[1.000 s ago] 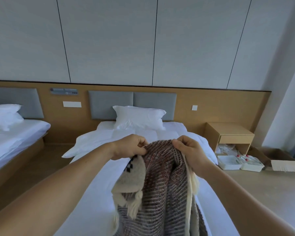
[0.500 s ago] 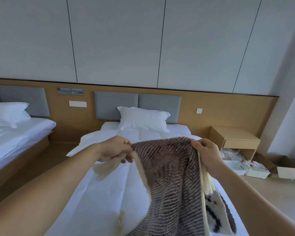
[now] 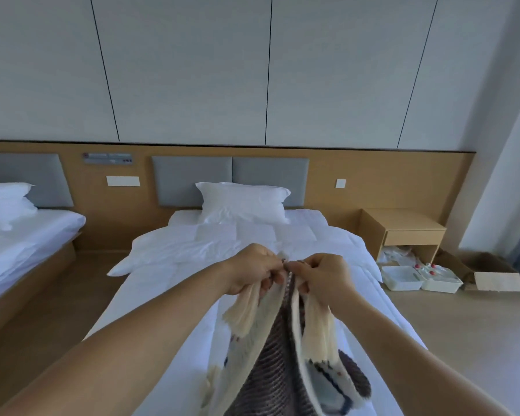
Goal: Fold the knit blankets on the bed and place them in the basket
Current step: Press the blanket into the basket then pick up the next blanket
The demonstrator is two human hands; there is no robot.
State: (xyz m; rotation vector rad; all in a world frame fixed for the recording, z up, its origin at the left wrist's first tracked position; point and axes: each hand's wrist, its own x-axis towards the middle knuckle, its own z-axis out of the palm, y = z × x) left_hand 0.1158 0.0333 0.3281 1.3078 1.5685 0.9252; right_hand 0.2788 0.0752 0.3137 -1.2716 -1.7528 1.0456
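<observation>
Both hands are up in front: left hand (image 3: pixel 254 273) and right hand (image 3: pixel 324 277) sit almost knuckle to knuckle, each pinching a top corner of the knit blanket (image 3: pixel 279 355), which hangs doubled over the white bed (image 3: pixel 162 295). Looks soft, floppy and fairly light, so I'd hold the woven corners themselves, not the loose cream fringe. No basket in view.

Lit by soft, even daylight, brighter toward the right. Faintly shadowed. Bowed at the edges by the wide lens; slightly soft, blurrier low around the knit blanket (image 3: pixel 278 370).
</observation>
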